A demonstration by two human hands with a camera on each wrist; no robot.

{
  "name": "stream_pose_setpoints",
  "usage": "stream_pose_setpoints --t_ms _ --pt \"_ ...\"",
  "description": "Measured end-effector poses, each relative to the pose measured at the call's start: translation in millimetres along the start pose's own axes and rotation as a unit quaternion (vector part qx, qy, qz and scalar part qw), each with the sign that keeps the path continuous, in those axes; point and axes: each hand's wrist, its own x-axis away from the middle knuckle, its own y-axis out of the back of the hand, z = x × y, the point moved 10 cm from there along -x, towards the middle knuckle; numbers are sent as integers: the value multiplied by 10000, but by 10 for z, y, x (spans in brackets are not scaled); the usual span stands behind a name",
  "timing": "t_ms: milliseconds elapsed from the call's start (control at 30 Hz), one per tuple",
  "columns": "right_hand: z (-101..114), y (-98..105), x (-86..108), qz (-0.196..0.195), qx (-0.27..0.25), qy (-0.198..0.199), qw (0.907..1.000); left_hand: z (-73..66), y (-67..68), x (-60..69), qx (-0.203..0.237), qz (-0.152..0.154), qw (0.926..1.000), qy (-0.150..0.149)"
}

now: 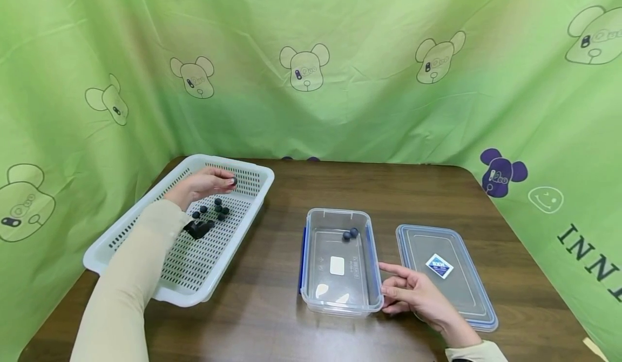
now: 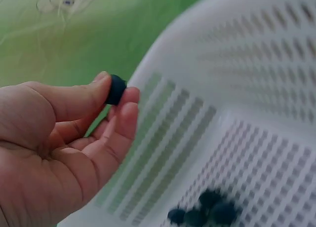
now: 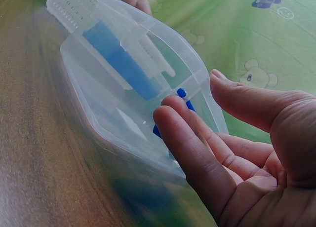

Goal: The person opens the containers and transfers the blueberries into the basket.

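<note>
My left hand [image 1: 204, 185] is over the far part of the white basket [image 1: 241, 231], pinching a dark blueberry [image 2: 116, 90] between thumb and fingertips. Several more blueberries [image 1: 218, 209] lie on the basket's slotted floor below it. To the right stands a clear plastic container [image 1: 335, 290] without its lid, holding two blueberries [image 1: 353, 233] near its far right corner. Beside the container's right wall is my right hand [image 1: 413, 294], fingers loosely extended and holding nothing. Its fingertips are at the wall; whether they touch is hard to tell.
A clear lid [image 1: 452, 283] with a blue seal and a diamond label lies flat right of the container, partly behind the right hand. All stands on a brown wooden table [image 1: 369, 186]. A green printed curtain [image 1: 311, 124] encloses the back and sides.
</note>
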Motion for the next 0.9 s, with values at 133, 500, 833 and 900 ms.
stream_pose_setpoints --t_ms 133,500,833,900 --pt "-4 -3 -4 20 -39 11 10000 149 131 53 -474 35 9981 399" --pt "-7 12 2 -67 50 -57 9999 552 302 203 -919 171 9858 1398" --pt "-4 10 5 -71 33 -61 10000 710 322 228 -1301 109 9789 1571" --pt "-3 8 5 -63 13 -57 10000 743 329 223 -1309 116 9784 1597"
